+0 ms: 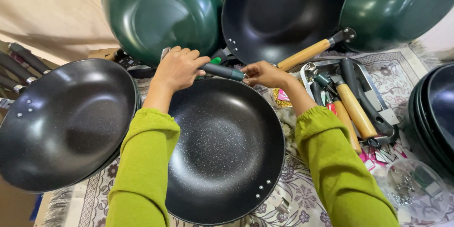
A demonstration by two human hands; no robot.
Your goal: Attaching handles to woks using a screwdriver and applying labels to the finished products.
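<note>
A black speckled wok (pixel 222 146) lies in front of me on a patterned cloth. My left hand (pixel 177 68) is closed around a dark grey handle (pixel 222 71) with a green end, held at the wok's far rim. My right hand (pixel 265 73) pinches the handle's tip where it meets the rim. Both arms wear yellow-green sleeves.
Another black wok (pixel 61 123) sits at left. Two green woks (pixel 161 12) (pixel 397 7) and a black wok with a wooden handle (pixel 279 14) lean at the back. A metal tray (pixel 373 83) holds loose handles. Stacked pans (pixel 437 113) and a clear tub of screws (pixel 411 187) are at right.
</note>
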